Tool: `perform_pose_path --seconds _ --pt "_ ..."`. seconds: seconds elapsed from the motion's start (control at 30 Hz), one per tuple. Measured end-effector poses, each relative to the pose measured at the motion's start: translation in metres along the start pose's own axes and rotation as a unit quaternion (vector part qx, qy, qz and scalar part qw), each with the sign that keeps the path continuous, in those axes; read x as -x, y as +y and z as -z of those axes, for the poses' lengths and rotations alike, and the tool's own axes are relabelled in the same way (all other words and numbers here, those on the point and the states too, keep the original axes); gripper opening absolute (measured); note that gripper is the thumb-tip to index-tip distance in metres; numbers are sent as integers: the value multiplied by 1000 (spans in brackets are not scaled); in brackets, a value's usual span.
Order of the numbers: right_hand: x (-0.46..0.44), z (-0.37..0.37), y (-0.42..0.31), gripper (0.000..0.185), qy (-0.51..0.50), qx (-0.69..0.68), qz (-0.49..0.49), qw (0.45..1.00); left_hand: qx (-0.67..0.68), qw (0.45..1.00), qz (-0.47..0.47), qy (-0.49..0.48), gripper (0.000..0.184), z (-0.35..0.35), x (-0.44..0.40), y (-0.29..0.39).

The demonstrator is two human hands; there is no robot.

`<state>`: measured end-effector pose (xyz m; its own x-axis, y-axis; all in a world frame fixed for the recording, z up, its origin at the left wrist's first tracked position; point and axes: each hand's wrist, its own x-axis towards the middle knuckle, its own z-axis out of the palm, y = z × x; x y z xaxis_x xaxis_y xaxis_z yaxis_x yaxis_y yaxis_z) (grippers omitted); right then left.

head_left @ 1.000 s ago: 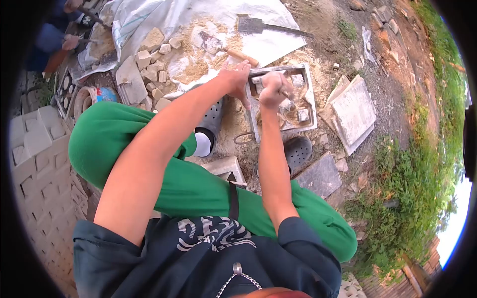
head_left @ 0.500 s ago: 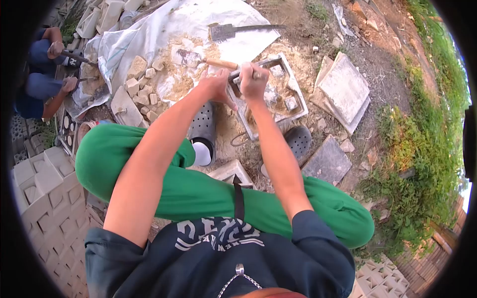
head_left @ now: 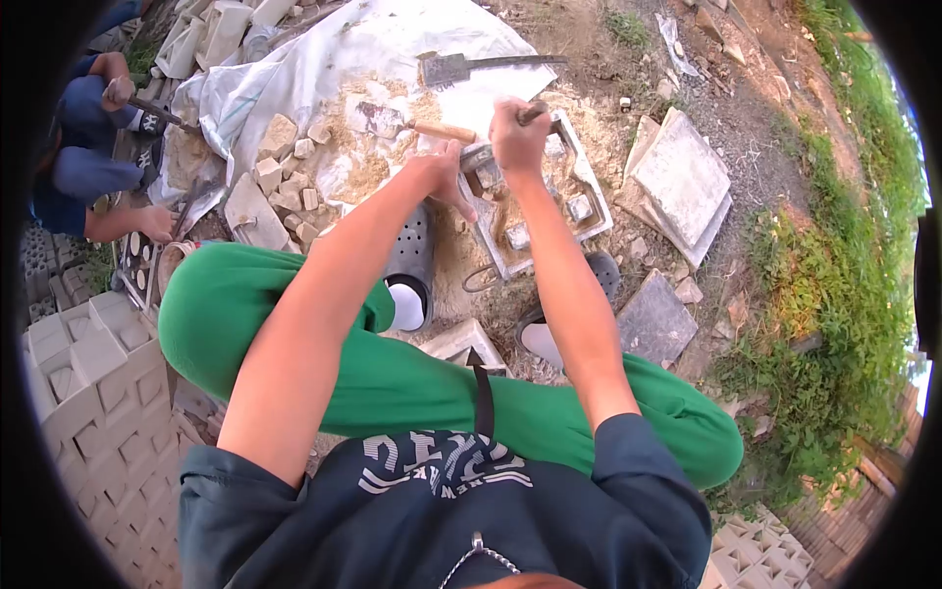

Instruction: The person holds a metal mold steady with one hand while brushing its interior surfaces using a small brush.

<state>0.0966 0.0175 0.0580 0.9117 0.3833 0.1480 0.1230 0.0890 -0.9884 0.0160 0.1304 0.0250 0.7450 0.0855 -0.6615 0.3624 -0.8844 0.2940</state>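
Between my feet lies a rectangular mould (head_left: 593, 188) with a pale rim, raised blocks inside and sandy powder in its recesses. My left hand (head_left: 444, 177) grips its left rim, thumb stretched down along the side. Above the mould's upper left part, my right hand (head_left: 518, 142) is wrapped round a short dark bar-like tool (head_left: 533, 113); only its end shows above the fist, and the rest is hidden. Just beyond my left hand, a wooden handle (head_left: 444, 130) lies on the sandy sheet.
A flat-bladed tool (head_left: 446, 69) lies on the white sheet (head_left: 343, 44). Broken stone pieces (head_left: 285, 187) are on the left, stacked slabs (head_left: 687, 182) on the right. Another person's hand (head_left: 118, 93) holds a tool at the far left. Patterned blocks (head_left: 98, 393) stand lower left.
My right fist has risen slightly and moved right, tilting so the tool's end shows more clearly. My left hand stays at the mould's rim. The other person's lower hand has moved down and right.
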Motion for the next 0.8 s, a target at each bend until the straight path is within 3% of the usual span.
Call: perform_pose_path --seconds 0.17,0.27,0.33,0.5,0.67,0.77,0.8 --pt "-9 24 -75 41 41 -131 27 990 32 999 6 -22 140 -2 6 3" --pt "2 34 -62 42 71 -143 16 987 20 999 16 -35 140 -2 3 4" --pt "16 42 -17 41 94 -96 8 991 10 999 16 -40 141 -4 0 5" --pt "22 29 -20 43 282 -135 -72 947 11 998 21 -55 151 -8 -5 3" --pt "13 33 -54 47 226 -195 -46 953 -27 999 37 28 149 -16 6 14" --pt "11 42 -95 49 102 -160 90 978 -40 975 -62 209 136 -29 12 20" --pt "9 45 -98 49 108 -161 91 977 -45 975 -66 208 136 -29 9 25"
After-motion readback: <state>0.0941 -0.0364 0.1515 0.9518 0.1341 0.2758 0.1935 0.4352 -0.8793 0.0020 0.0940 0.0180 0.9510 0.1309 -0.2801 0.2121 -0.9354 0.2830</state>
